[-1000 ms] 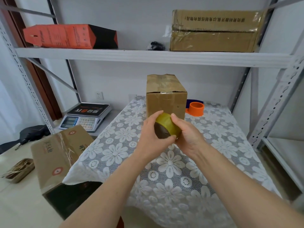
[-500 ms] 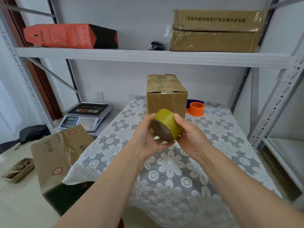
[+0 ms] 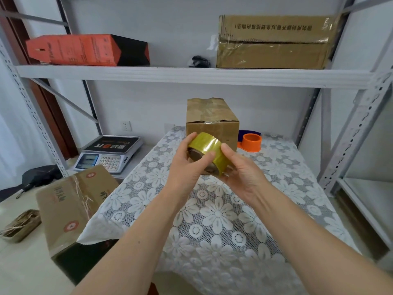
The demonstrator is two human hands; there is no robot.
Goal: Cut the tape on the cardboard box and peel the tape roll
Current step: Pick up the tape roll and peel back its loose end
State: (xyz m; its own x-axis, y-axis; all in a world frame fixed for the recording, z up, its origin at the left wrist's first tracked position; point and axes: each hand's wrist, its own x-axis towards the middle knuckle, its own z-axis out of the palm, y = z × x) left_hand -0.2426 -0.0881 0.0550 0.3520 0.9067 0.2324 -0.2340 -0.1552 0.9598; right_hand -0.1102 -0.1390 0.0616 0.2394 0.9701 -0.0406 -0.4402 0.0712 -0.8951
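Tape roll [image 3: 209, 145]: glossy yellow-olive. Cardboard box [image 3: 212, 122]: plain brown. Worktop cloth [image 3: 234, 209]: white daisy-patterned lace over grey. Tape holder [image 3: 252, 142]: orange. Shelf carton [image 3: 87, 50]: orange-red with black end. Scale [image 3: 110, 153]: grey with black top.

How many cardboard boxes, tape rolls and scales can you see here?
Brown cardboard boxes: 3, table, top shelf, floor
Orange-and-black box: 1
Yellow tape roll: 1
Orange tape roll: 1
Scale: 1
Total: 7
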